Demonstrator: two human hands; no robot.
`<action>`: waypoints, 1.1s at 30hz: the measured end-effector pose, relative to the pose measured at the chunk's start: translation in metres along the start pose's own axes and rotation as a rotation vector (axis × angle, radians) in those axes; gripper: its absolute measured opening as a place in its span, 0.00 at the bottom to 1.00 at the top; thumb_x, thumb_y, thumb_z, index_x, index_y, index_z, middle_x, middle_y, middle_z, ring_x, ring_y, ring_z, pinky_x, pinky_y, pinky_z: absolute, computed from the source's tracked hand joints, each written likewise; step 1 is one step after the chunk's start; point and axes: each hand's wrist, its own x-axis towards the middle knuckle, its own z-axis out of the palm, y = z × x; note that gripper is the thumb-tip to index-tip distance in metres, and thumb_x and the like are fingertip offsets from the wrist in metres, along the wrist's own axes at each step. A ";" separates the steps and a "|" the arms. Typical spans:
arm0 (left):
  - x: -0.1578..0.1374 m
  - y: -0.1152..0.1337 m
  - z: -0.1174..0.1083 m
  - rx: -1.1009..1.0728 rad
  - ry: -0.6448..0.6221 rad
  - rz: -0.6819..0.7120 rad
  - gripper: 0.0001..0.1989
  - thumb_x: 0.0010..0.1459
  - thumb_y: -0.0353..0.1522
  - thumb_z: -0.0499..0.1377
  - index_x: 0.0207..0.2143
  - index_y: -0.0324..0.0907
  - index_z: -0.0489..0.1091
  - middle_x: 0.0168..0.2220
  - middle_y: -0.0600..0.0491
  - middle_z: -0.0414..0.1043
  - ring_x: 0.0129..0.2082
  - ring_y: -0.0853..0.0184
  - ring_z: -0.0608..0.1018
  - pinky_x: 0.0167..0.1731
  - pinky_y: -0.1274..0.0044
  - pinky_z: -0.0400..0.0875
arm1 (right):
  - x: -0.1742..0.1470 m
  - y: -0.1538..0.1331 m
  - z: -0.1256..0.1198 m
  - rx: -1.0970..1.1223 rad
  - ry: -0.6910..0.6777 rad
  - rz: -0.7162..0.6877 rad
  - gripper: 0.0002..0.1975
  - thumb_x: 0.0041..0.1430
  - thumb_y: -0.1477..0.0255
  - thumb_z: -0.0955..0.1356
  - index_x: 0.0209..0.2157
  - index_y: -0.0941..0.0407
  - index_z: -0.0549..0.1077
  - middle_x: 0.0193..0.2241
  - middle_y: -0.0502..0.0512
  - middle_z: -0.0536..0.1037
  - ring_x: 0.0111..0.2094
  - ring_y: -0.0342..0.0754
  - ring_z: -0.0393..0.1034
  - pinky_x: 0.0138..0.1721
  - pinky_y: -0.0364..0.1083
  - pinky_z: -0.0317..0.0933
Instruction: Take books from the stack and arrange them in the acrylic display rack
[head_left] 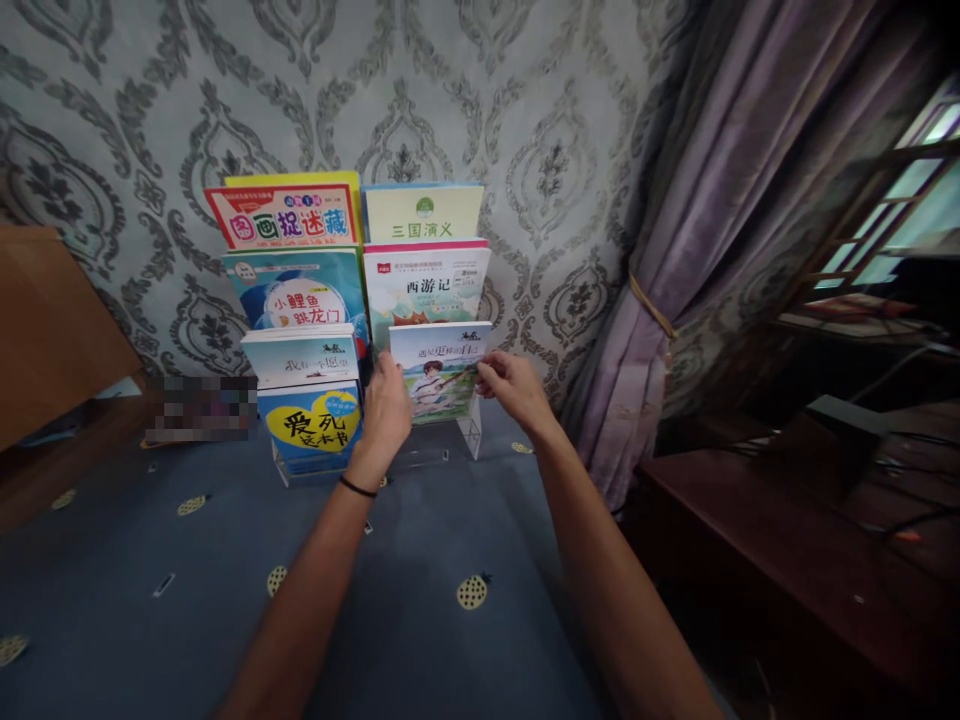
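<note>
Between my two hands stands a thin book (439,375) with a child drawn on its cover, at the right column of a clear tiered book rack (470,428). My left hand (388,398) grips the book's left edge, fingers closed. At its right edge, my right hand (514,385) pinches the cover side. Behind it rise a white book with a pink top edge (427,280) and a pale green book (424,212). The left column holds a red-bordered book (285,215), a teal book (300,290), a pale book (301,360) and a blue book with a yellow heart (311,425).
The rack rests on a blue cloth (420,630) with pineapple prints, against a patterned wall (555,180). A tied purple curtain (637,370) hangs at the right, beside a dark red table (750,520) with cables. A brown wooden piece (60,340) stands at the left.
</note>
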 end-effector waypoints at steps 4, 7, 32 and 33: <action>-0.002 -0.002 -0.001 -0.032 0.002 0.019 0.12 0.69 0.25 0.42 0.51 0.39 0.58 0.45 0.39 0.74 0.47 0.55 0.78 0.47 0.63 0.74 | -0.002 -0.003 -0.002 0.016 -0.020 0.009 0.09 0.59 0.68 0.64 0.35 0.58 0.74 0.24 0.54 0.78 0.23 0.49 0.75 0.27 0.47 0.70; -0.004 -0.003 -0.001 -0.056 0.008 0.022 0.13 0.69 0.25 0.42 0.53 0.38 0.58 0.46 0.38 0.74 0.48 0.55 0.79 0.46 0.64 0.74 | -0.003 -0.004 -0.004 0.023 -0.033 0.000 0.09 0.59 0.68 0.65 0.36 0.58 0.74 0.24 0.53 0.78 0.22 0.47 0.74 0.25 0.44 0.68; -0.038 -0.005 -0.011 -0.010 -0.092 0.085 0.29 0.67 0.26 0.45 0.68 0.29 0.42 0.63 0.28 0.61 0.63 0.51 0.69 0.57 0.61 0.70 | -0.009 -0.028 -0.011 0.075 0.163 -0.025 0.19 0.59 0.71 0.66 0.52 0.61 0.71 0.24 0.51 0.78 0.21 0.46 0.72 0.24 0.44 0.67; -0.044 -0.004 -0.016 0.004 -0.110 0.108 0.29 0.68 0.27 0.45 0.68 0.28 0.42 0.63 0.28 0.62 0.63 0.52 0.70 0.57 0.61 0.70 | -0.010 -0.031 -0.012 0.092 0.230 -0.054 0.18 0.60 0.69 0.66 0.51 0.60 0.71 0.23 0.50 0.78 0.20 0.45 0.71 0.24 0.44 0.66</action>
